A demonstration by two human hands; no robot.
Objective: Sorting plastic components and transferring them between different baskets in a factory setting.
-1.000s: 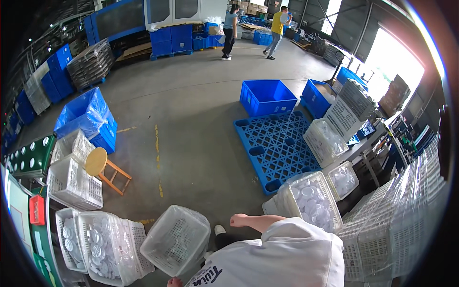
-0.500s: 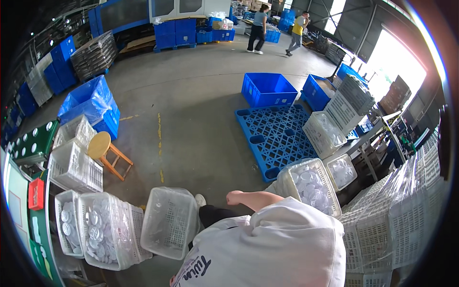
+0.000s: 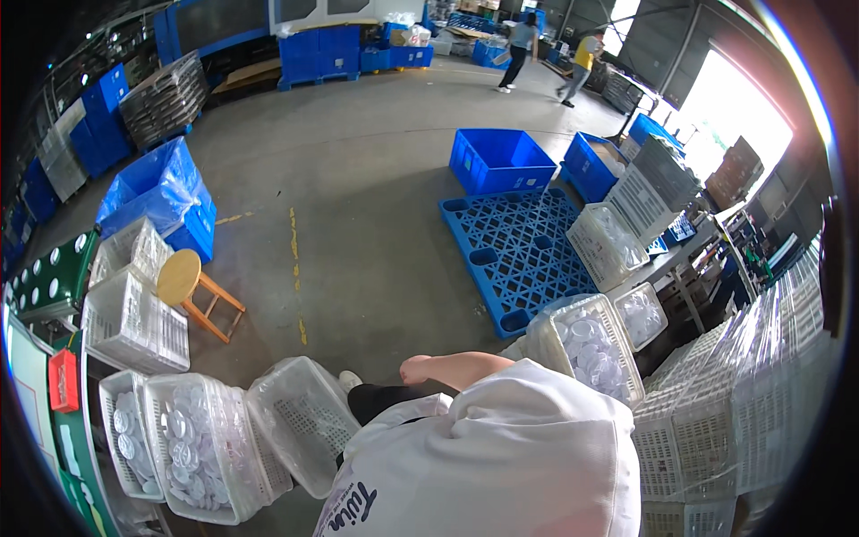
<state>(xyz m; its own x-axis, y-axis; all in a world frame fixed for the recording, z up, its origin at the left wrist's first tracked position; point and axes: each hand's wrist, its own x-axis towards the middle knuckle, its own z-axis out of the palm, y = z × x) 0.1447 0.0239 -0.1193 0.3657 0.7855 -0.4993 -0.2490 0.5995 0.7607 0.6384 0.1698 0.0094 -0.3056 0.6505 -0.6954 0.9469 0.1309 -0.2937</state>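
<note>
Leaning over the empty white mesh crate (image 3: pixel 300 422), the person fills the lower middle of the view with a white-shirted shoulder (image 3: pixel 501 456) and a bent bare arm (image 3: pixel 456 367); neither hand shows, so I cannot tell how either grips. The crate stands tilted just left of the shoulder, its open top turned up and right, its lower corner hidden behind the shirt. Against its left side sits a white crate lined with clear plastic and full of round clear lids (image 3: pixel 192 443), and another such crate (image 3: pixel 125 434) stands further left of that.

Compared with a second ago, the empty crate has come lower and nearer the lid-filled crates, going from well tilted and apart from them to resting alongside; half a second ago it was already close, and it now sits a little lower in the view. The shoulder also covers more of the lower view than before.

Up and left of the empty crate stands a round-topped wooden stool (image 3: pixel 183 279). Right of the arm is another white crate of clear lids (image 3: pixel 586 349), and beyond it a blue plastic pallet (image 3: pixel 523 255) on the concrete floor, well apart from the empty crate.
</note>
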